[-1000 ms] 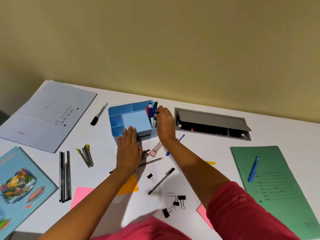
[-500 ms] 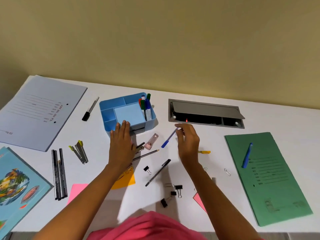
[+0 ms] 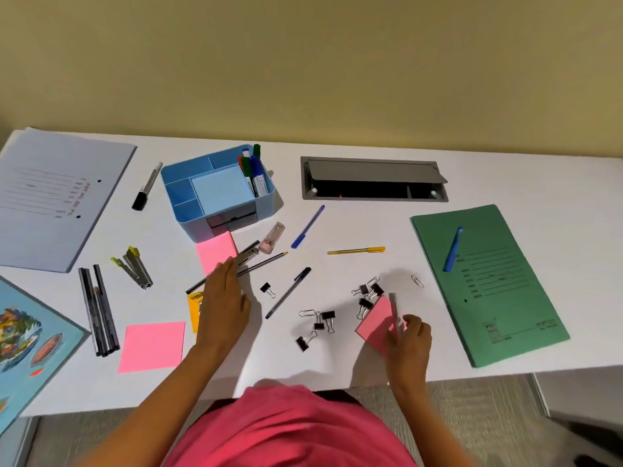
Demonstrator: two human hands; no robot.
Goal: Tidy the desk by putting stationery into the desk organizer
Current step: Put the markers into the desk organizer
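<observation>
A blue desk organizer [image 3: 188,214] stands at the back of the white desk with several markers [image 3: 253,170] upright in its rear right compartment and a pale blue pad on top. My left hand [image 3: 224,306] lies flat on the desk in front of it, fingers straight over a pencil and an orange note. My right hand [image 3: 409,340] is near the front edge, its fingers pinching a thin grey pen-like stick [image 3: 393,310] over a pink sticky pad [image 3: 376,323]. Loose pens, pencils, binder clips [image 3: 325,320] and paper clips lie between.
A blue pen [image 3: 307,227], yellow pen [image 3: 355,251], black pen [image 3: 288,293] and black marker [image 3: 145,187] lie loose. A green folder [image 3: 488,291] with a blue pen lies at the right, a pale folder [image 3: 50,193] at the left. A grey cable tray [image 3: 372,180] sits behind.
My right hand has left the organizer's markers and drawn back to the front right, now pinching the grey stick. My left hand has slid back from the organizer's front.
</observation>
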